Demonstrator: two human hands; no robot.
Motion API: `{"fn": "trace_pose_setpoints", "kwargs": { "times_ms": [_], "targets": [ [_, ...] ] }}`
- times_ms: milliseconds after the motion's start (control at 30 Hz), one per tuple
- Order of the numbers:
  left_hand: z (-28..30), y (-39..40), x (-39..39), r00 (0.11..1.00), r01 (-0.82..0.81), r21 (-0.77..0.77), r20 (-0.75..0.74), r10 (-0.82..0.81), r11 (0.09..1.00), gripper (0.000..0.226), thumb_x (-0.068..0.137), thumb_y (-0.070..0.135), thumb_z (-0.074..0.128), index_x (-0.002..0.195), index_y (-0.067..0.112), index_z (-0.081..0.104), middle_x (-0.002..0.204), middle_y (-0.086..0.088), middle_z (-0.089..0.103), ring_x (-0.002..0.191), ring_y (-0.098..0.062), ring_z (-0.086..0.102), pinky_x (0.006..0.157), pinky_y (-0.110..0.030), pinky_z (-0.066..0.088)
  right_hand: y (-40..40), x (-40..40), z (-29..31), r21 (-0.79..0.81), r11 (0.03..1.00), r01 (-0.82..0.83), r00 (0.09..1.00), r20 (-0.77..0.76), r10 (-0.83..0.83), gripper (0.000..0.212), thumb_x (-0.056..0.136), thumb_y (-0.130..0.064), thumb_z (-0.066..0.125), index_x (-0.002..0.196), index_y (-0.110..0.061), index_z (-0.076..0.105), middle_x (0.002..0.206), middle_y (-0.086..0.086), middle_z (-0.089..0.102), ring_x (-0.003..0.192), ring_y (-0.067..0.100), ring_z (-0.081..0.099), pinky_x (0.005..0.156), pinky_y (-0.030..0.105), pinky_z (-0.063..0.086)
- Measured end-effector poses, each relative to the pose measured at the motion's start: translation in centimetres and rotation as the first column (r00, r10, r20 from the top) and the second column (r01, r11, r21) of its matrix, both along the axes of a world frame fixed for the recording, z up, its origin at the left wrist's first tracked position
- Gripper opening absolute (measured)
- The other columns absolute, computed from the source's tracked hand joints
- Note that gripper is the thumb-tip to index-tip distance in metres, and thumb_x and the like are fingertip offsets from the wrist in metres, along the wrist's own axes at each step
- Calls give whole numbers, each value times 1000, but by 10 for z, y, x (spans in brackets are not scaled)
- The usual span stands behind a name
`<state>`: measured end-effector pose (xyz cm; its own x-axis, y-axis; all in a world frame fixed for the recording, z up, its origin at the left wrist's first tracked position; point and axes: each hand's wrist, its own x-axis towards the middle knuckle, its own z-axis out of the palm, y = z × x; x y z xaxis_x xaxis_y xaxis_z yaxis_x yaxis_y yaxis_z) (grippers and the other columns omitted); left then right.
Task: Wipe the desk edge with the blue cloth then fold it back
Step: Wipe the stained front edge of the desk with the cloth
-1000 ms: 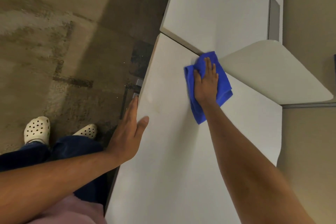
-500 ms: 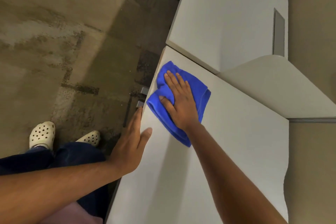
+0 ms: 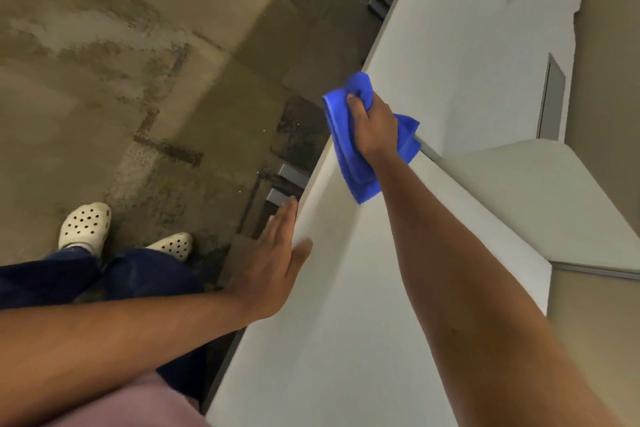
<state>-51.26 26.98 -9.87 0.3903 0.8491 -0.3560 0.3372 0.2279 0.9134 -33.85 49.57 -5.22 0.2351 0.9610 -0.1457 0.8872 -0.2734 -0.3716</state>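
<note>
We are at the white desk (image 3: pixel 346 322), its front edge running beneath both hands. Our left hand (image 3: pixel 277 260) lies flat and released against that edge. Our right hand (image 3: pixel 372 128) clenches the bunched blue cloth (image 3: pixel 356 170) at the far corner. We judge wiping near complete; folding remains.

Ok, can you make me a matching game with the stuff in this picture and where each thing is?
Things:
1. blue cloth
2. left hand
3. white clogs
4. right hand

Places or states:
A. on the floor
B. gripping the cloth
C. flat at the desk edge
D. bunched at the desk's corner

Pairs: 1-D, 2-C, 3-A, 4-B
</note>
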Motion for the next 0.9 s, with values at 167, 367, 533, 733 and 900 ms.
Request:
{"fn": "trace_pose_setpoints", "kwargs": {
  "times_ms": [167, 367, 533, 733, 900],
  "targets": [
    [2, -1, -1, 996, 11, 59, -85, -6, 998, 71, 113, 48, 26, 168, 23, -10, 176, 11, -10, 159, -4, -13, 131, -29, -4, 12, -24, 5, -33, 991, 133, 980, 153, -127, 27, 108, -34, 43, 90, -19, 55, 75, -4, 57, 72, 18, 57, 68, 30, 43],
    [-3, -1, -1, 995, 7, 102, -98, 3, 995, 72, 112, 49, 28, 168, 17, -5, 178, 3, -6, 160, -4, -10, 127, -23, -10, -20, -50, -8, -25, 992, 122, 958, 263, -112, 61, 94, -21, 62, 151, -9, 45, 157, 13, 49, 149, 35, 41, 125, 49, 27],
    [-6, -3, 0, 996, -64, 150, -53, 72, 987, 74, 111, 48, 37, 168, 12, 7, 177, -3, 9, 162, -10, 4, 134, -36, 6, -109, -65, -10, -99, 994, -51, 989, 136, 64, 91, 95, -17, 63, 167, -9, 8, 177, 8, 6, 164, 27, 0, 133, 43, -1],
    [-3, -2, 1, 994, -99, 131, -38, 105, 986, 72, 110, 46, 39, 167, 14, 10, 176, -2, 15, 155, 1, 3, 129, -21, -3, -96, -47, -14, -74, 984, -161, 966, 194, 172, 91, 88, -32, 57, 166, -8, 17, 176, 9, 14, 164, 28, 6, 133, 43, 3],
    [2, -2, 0, 996, -78, 78, -47, 82, 994, 73, 110, 46, 36, 167, 12, 6, 177, -3, 8, 160, -8, 2, 115, -6, -15, -47, -22, -14, -79, 948, -310, 911, 260, 320, 70, 92, -38, 53, 155, -9, 42, 164, 9, 41, 160, 32, 21, 131, 46, 13]
  ]
}}
